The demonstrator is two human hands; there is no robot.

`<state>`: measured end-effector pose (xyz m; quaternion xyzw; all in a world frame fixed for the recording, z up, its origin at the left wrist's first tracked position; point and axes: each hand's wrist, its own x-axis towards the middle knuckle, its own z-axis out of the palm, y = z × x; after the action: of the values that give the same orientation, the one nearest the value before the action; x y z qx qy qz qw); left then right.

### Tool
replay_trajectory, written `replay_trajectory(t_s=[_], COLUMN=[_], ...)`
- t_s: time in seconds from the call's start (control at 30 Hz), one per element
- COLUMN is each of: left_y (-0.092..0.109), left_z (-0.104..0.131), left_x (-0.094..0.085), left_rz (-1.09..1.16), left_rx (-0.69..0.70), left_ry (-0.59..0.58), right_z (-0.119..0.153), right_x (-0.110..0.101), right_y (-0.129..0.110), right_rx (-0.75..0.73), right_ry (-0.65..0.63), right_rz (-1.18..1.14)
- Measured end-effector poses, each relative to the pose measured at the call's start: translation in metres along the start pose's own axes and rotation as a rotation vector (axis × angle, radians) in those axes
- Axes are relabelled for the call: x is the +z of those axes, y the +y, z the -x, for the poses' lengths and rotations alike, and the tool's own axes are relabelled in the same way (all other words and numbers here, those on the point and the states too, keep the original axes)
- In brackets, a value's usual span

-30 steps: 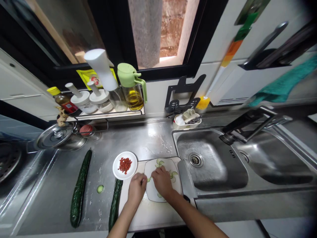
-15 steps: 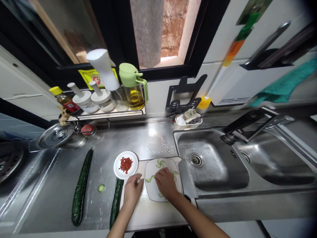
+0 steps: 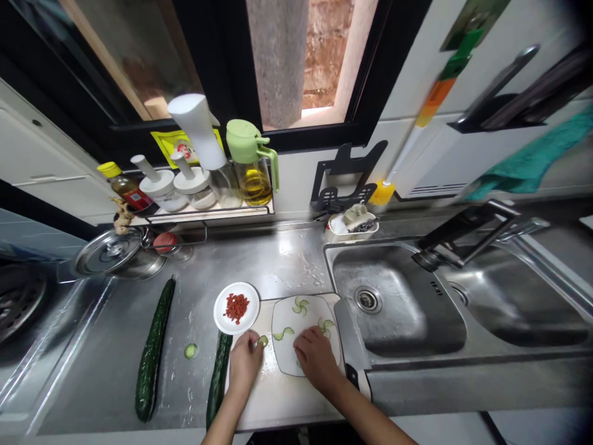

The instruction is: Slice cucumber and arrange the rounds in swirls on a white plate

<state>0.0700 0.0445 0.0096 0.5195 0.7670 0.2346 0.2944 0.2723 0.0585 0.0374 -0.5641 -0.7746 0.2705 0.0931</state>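
My left hand [image 3: 247, 358] pinches a small piece of cucumber [image 3: 263, 340] between thumb and fingertips, just left of the square white plate [image 3: 288, 303]. My right hand [image 3: 315, 355] is over that plate with its fingers bent and together; anything under the fingertips is hidden. On the plate lie thin cucumber slices in curved groups: one at the top [image 3: 301, 305], one at the left [image 3: 283, 334], one at the right [image 3: 325, 326]. The plate rests on a white cutting board [image 3: 269, 402]. A cucumber [image 3: 218, 377] lies along the board's left side.
A round white dish [image 3: 219, 316] of small red pieces [image 3: 236, 308] stands behind my left hand. Farther left are a cucumber end [image 3: 190, 351] and a whole cucumber [image 3: 154, 355]. A knife [image 3: 351, 346] lies by the plate's right edge, near the sink [image 3: 403, 309]. Bottles stand on a rack [image 3: 213, 214].
My right hand has moved slightly right and toward me on the plate, uncovering the slices at left and right. The cucumber piece in my left hand shows more clearly.
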Motion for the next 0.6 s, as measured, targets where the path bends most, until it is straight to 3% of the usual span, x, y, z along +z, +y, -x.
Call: replay_trajectory(t_s=[0.27, 0.43, 0.53, 0.6], left_y=[-0.004, 0.003, 0.003, 0.000], left_z=[0.003, 0.005, 0.005, 0.006], left_x=[-0.006, -0.011, -0.012, -0.012], left_rz=[0.342, 0.602, 0.713, 0.782], left_rx=[-0.074, -0.133, -0.243, -0.387], left_ry=[-0.176, -0.301, -0.341, -0.371], right_z=[-0.010, -0.021, -0.023, -0.021], right_x=[0.002, 0.013, 0.019, 0.022], right_y=[-0.016, -0.032, -0.036, -0.036], right_rx=[0.015, -0.004, 0.001, -0.009], right_ry=[-0.069, -0.031, -0.018, -0.003], right_rz=[-0.141, -0.327, -0.341, -0.355])
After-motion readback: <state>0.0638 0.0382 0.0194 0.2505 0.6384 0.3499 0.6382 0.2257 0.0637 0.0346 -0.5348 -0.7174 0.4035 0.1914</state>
